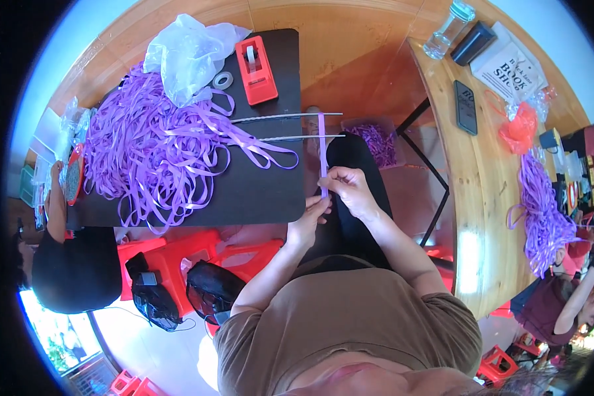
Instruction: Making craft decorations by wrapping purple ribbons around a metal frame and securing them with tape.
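Note:
A purple ribbon strip (322,142) runs across two thin metal rods (290,137) that stick out past the right edge of the dark table. Its near end comes down to my hands in front of my lap. My right hand (350,190) pinches the strip between thumb and fingers. Just below and to the left, my left hand (308,221) has its fingers closed on the ribbon's lower end. A large tangled heap of purple ribbon loops (155,145) covers much of the dark table (264,188), some loops lying by the rods.
A red tape dispenser (262,89), a tape roll (222,80) and a clear plastic bag (185,56) are at the table's far side. A bin of purple scraps (376,145) stands on the floor. On the right wooden table (475,191) lie a phone (465,109) and more ribbon. Other people sit at both sides.

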### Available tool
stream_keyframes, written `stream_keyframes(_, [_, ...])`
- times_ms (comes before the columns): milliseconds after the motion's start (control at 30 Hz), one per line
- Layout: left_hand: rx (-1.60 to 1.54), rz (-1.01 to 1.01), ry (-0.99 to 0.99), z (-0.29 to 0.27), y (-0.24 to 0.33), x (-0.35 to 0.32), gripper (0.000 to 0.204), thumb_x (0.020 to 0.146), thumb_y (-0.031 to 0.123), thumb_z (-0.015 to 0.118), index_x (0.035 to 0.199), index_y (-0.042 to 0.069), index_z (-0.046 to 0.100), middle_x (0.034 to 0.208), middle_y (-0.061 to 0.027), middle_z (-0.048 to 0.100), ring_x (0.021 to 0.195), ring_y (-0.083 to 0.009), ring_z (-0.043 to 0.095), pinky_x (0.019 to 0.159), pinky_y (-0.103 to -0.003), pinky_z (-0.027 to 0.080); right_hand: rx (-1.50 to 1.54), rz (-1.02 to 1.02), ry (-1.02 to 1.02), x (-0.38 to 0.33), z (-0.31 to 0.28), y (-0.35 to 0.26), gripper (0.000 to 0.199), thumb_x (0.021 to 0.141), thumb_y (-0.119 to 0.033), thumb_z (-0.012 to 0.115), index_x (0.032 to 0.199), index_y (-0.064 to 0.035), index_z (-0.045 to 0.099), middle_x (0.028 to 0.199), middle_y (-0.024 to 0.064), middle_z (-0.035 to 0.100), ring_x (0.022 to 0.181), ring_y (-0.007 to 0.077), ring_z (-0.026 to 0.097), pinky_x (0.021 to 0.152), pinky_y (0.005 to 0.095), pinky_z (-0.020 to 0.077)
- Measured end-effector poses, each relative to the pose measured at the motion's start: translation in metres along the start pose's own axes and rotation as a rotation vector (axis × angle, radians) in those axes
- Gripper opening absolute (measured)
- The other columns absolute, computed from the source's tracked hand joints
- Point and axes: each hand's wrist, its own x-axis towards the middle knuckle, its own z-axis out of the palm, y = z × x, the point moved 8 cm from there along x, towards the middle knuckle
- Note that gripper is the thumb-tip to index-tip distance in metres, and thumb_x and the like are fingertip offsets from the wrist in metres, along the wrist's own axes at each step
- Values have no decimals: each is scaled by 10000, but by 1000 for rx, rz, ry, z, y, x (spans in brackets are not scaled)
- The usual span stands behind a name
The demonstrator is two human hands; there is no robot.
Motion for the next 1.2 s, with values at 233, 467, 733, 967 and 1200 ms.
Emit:
stream_keyframes(233, [-93, -179, -77, -5, -8, 4, 136, 820, 138, 716, 889, 28, 679, 774, -57, 656, 670, -127, 627, 518, -218, 448, 80, 20, -23, -1, 1, 1, 67, 846, -35, 643, 807, 17, 660, 786, 59, 644, 738, 86, 579, 652, 238, 453])
stream_keyframes(467, [-153, -192, -89, 0, -5, -3, 181, 791, 164, 747, 872, 29, 657, 767, -42, 650, 653, -118, 610, 530, -200, 417, -1303, -1122, 158, -46, 35, -88, 312, 615, -78, 694, 926, -58, 668, 929, 67, 598, 768, 206, 576, 637, 335, 413])
stream_keyframes(733, [-266, -152, -128, 4, 3, -13, 59, 834, 66, 673, 857, 21, 643, 764, -80, 648, 660, -172, 619, 562, -244, 448, -1456, -1470, -78, -63, 55, -71, 289, 589, -152, 664, 860, -55, 685, 962, 66, 624, 847, 182, 578, 619, 281, 413])
stream_keyframes(967, [-287, -123, -192, 8, 7, -18, 52, 831, 49, 670, 872, 25, 650, 770, -70, 644, 693, -166, 617, 613, -241, 452, -1428, -1473, -90, -66, 64, -92, 255, 605, -129, 693, 843, -40, 676, 943, 68, 635, 816, 180, 585, 608, 278, 411])
stream_keyframes(1200, [-124, -176, -202, 15, -16, 0, 200, 864, 158, 654, 1026, 45, 624, 881, -43, 667, 736, -98, 591, 646, -218, 432, -1373, -1485, -43, -57, 75, -146, 243, 630, -166, 682, 835, -36, 671, 899, 46, 613, 749, 152, 560, 611, 292, 360])
